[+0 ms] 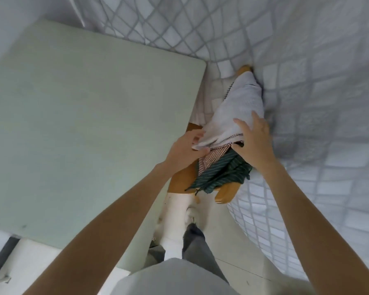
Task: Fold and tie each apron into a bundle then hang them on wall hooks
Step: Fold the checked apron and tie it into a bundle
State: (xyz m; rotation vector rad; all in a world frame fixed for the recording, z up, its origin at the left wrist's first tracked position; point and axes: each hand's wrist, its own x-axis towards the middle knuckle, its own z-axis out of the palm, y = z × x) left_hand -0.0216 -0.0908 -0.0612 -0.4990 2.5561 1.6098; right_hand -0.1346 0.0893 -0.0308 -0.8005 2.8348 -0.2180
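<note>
Left hand [186, 149] pinches the near edge of the white apron [237, 116], which tops a checked apron [211, 157] and a green striped apron [224, 171] piled on a wooden chair [181, 179]; right hand [255, 137] rests flat, fingers straight, on it, squeezed between worktop [83, 124] corner and tiled wall [317, 92].

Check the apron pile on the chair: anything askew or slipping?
Somewhat. The green striped apron lies crumpled and hangs over the chair seat's front edge. The left hand pinches the white apron on top; the right hand rests on it.
</note>
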